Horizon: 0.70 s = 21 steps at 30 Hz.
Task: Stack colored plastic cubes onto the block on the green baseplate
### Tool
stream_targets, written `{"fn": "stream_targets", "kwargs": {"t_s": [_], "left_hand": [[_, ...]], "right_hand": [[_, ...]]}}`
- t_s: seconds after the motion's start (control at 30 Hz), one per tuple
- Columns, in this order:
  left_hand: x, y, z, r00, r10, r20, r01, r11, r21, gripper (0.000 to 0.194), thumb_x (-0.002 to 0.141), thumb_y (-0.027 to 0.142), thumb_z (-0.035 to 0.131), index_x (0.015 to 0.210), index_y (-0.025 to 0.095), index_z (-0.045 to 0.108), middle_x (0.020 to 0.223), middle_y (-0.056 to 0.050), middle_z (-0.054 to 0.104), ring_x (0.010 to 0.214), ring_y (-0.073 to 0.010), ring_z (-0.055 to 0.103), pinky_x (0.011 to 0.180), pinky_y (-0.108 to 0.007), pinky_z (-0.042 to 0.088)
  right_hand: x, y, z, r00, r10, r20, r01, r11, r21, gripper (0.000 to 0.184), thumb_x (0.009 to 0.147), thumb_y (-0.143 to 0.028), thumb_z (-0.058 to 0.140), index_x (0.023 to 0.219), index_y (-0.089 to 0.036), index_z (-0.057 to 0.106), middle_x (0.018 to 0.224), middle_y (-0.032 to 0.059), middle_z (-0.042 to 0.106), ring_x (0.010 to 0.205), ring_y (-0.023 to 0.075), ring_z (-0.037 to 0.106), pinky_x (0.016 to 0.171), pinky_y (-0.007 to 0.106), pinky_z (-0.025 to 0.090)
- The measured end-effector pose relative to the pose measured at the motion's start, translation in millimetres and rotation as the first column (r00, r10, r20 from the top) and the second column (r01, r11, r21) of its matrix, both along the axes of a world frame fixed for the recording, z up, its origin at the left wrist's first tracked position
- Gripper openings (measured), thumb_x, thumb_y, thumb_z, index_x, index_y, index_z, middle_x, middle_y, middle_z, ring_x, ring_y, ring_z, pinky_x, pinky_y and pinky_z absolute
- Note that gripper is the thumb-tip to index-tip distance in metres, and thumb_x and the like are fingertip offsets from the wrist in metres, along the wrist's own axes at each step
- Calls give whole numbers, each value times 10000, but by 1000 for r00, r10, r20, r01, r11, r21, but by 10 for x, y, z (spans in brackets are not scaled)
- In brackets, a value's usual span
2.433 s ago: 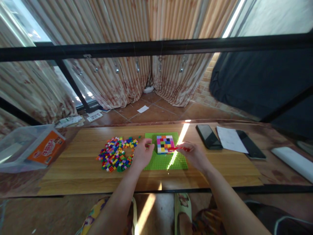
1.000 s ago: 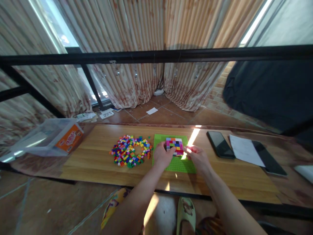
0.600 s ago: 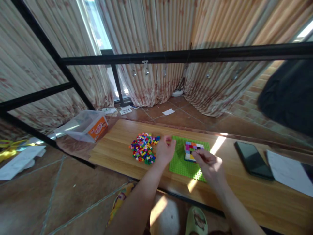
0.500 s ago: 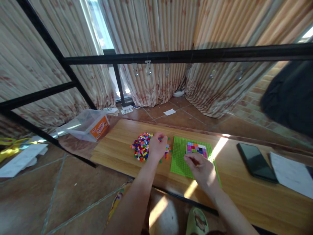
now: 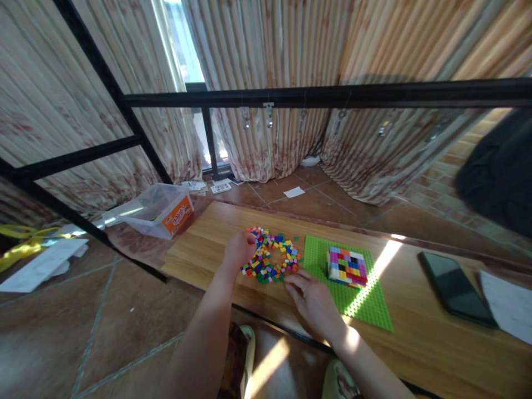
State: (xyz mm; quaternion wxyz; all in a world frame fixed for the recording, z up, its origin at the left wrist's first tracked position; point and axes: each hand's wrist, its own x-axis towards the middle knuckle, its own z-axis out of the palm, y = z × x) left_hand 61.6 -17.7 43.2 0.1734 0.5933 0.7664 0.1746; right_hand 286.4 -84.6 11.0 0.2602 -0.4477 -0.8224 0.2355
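A loose pile of small coloured toy bricks (image 5: 266,260) lies on the wooden table, spread in a rough ring. My left hand (image 5: 239,252) is at the pile's left side, thumb and fingers slightly apart over the bricks. By the lower right edge of the pile, my right hand (image 5: 311,302) has loosely bent fingers, with no brick visible in them. To its right lies a green studded baseplate (image 5: 318,260), bearing a low rectangular block of multicoloured bricks (image 5: 347,266). Neither hand touches that block.
A black phone (image 5: 455,288) and a white paper sheet (image 5: 507,302) lie on the right of the wooden table (image 5: 203,244). Beyond its left end stands a clear plastic box (image 5: 155,213) with an orange label. A black metal rail (image 5: 299,98) crosses behind.
My right hand has left the brick block and moved left to the pile. My left hand has gone from the baseplate to the pile's left side. The view has turned left.
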Motion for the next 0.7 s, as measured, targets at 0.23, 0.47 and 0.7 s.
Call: {"fn": "stream_targets", "kwargs": {"t_s": [0.23,0.47,0.7], "left_hand": [[120,-40,-14,989,-42,-141,49,998,50,231,752,163,598,947,210,714,989,-59,717,944,-195,645,845,-281,473],[218,-59,-63,980,-53,-194,76,991,112,271,763,77,527,954,186,686,999,-69,692,1002,-194,622,915,-287,455],[286,-80,-43,958,-83,-273,119,986,119,323,789,54,483,999,216,667,1067,-65,681,1020,-206,613,914,-296,449]], "right_hand": [[-129,20,45,994,6,113,-5,1000,-13,242,925,-212,468,1018,-237,689,1049,52,647,957,174,616,862,291,489],[-89,49,38,990,-47,135,46,999,13,292,912,-187,476,1135,-202,664,1133,88,639,1016,193,613,921,320,493],[-35,55,45,996,-43,82,43,999,6,258,906,-182,489,1084,-226,670,1103,62,642,963,175,629,883,303,506]]}}
